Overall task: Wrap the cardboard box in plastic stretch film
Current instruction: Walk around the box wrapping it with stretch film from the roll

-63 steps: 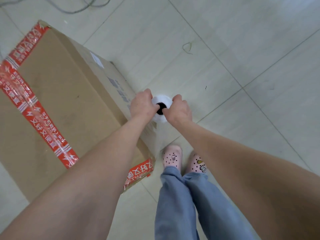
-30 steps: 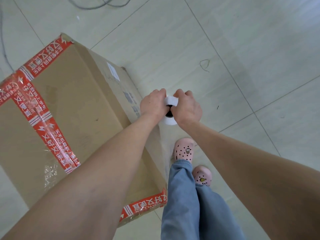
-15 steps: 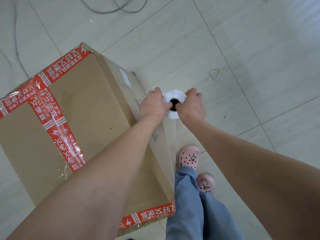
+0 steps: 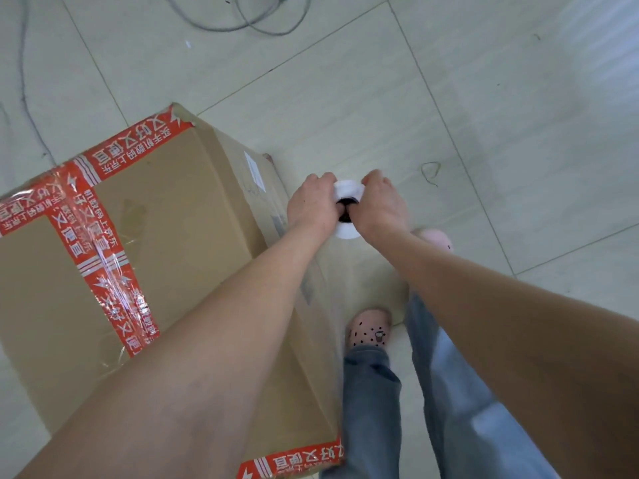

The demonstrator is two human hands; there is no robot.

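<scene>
You're mid-wrap: your left hand (image 4: 311,206) and right hand (image 4: 380,205) clench their fingers on the film roll (image 4: 347,190), upright beside the box (image 4: 179,216) on the floor (image 4: 501,108); film seems stretched along its side; next, round the corner, keeping tension.

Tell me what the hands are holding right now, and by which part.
Both grip the stretch film roll at its top end, left hand and right hand on opposite sides.

Pale tiled floor (image 4: 518,98), thin grey grout lines. Box (image 4: 179,216) stands on it, left of centre. Grey cables (image 4: 249,19) looped at far edge. Small thin loop (image 4: 430,172) lies right of box. Pink clogs (image 4: 370,331) planted near box's right side.
</scene>
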